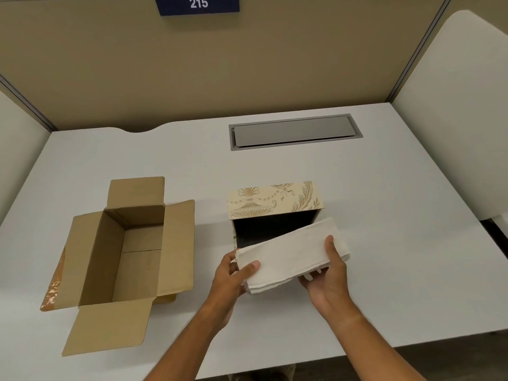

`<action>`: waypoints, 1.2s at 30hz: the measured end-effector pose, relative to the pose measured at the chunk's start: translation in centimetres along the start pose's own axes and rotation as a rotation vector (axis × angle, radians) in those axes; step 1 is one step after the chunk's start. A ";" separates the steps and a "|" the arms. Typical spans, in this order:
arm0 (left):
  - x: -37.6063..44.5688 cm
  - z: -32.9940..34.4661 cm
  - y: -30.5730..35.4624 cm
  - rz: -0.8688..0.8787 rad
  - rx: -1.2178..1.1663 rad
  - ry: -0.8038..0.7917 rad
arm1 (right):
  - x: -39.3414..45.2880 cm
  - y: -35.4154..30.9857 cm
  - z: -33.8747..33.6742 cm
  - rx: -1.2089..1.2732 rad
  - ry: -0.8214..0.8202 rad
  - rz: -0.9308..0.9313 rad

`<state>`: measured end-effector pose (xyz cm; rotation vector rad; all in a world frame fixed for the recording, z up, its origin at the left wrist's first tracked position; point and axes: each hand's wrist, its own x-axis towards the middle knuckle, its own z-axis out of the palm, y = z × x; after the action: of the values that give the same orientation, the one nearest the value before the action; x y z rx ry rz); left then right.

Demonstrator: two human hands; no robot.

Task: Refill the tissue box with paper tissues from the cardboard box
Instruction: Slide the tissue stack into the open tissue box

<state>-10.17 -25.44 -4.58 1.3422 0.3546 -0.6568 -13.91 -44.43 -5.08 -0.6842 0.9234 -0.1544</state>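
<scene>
Stack of white paper tissues (291, 257) held w/ both hands just above the white desk (384, 215), right in front of the tissue box (275, 213) and overlapping its near opening. Stack is folded flat, several layers thick. Long axis runs left-right across the view but skewed: right end sits farther from the person and higher in frame, left end nearer and lower. Broad face up, tilted a bit toward the camera.

Left hand (233, 276) grips the stack's left end: thumb on top, fingers underneath, narrow pinch closed on the tissues. Right hand (327, 273) does the same at the right end; thumb lies over the top face, fingertips poke out under the near edge. Both hands closed on the stack, not wide.

Tissue box is cream w/ a gold urn-and-leaf print, standing near desk centre. Its open side faces the person, dark interior visible; patterned panel is on top/back. Long axis approx left-right, roughly parallel w/ the desk's far edge. Can't tell whether any tissues are already inside; interior is dark.

Cardboard box (129, 254) is well to the left, apart from the tissue box, all four flaps folded out, opening up. Long axis runs near-far. Inside looks bare down to the bottom panel. Brown tape remnant on the left flap.

Grey cable hatch (294, 132) is set in the desk behind the tissue box. Blue sign reading 215 (198, 4) on the beige partition.
</scene>
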 end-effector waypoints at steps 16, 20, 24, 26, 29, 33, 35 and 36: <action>5.0 -0.5 0.1 -0.135 0.127 0.090 | 3.9 -3.2 -2.1 -0.660 -0.056 0.031; 6.2 -0.4 0.3 -0.154 0.111 0.131 | 5.6 -3.7 -1.2 -0.726 -0.034 0.048; 7.2 -0.3 0.9 -0.144 0.103 0.160 | 6.9 -4.4 -0.1 -0.773 -0.019 0.094; 7.6 -0.1 1.1 -0.143 0.094 0.173 | 7.4 -4.6 0.2 -0.794 -0.026 0.113; 7.8 0.2 1.5 -0.146 0.094 0.184 | 7.7 -4.8 0.5 -0.813 -0.028 0.143; 8.1 0.4 1.3 -0.153 0.122 0.204 | 8.0 -4.9 0.7 -0.834 -0.017 0.154; 8.4 0.3 1.0 -0.163 0.154 0.224 | 8.1 -5.0 0.7 -0.851 -0.013 0.154; 8.6 0.2 0.7 -0.169 0.173 0.235 | 8.1 -5.0 0.7 -0.863 -0.012 0.155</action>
<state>-3.12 -27.58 -9.07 1.5720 0.6174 -0.6832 -7.60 -51.28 -7.32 -1.3971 1.0190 0.4141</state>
